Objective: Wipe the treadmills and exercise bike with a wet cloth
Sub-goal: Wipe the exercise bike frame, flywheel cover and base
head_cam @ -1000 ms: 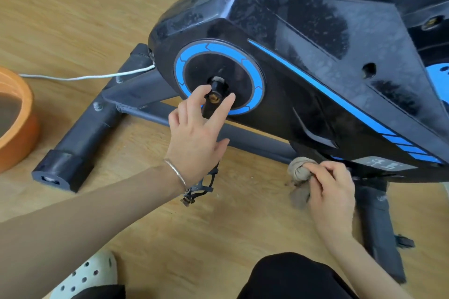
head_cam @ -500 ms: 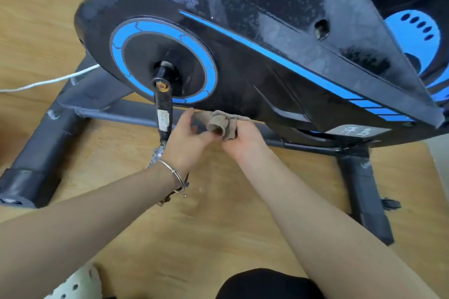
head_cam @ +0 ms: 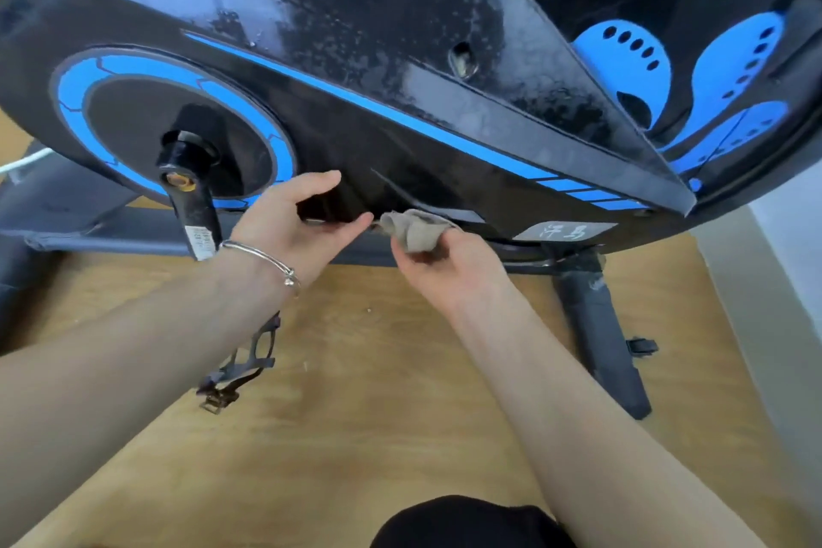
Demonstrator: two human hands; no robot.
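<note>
The black plastic exercise bike housing with blue stripes [head_cam: 400,111] fills the upper view, its long axis slanting from the blue-ringed crank disc [head_cam: 173,125] at left down toward the right. The black crank arm [head_cam: 193,200] hangs downward. The right hand [head_cam: 449,263] grips a bunched grey-beige cloth [head_cam: 413,229] pressed against the housing's lower edge. The left hand [head_cam: 293,222], fingers relaxed and apart, rests just beside it, wearing a silver bangle [head_cam: 262,256]. Below lies the wooden floor [head_cam: 378,392].

The cloth [head_cam: 416,229] sits under the exercise bike [head_cam: 400,111] housing's lower edge, right of the crank arm [head_cam: 191,196]; the floor [head_cam: 378,392] lies below.
</note>
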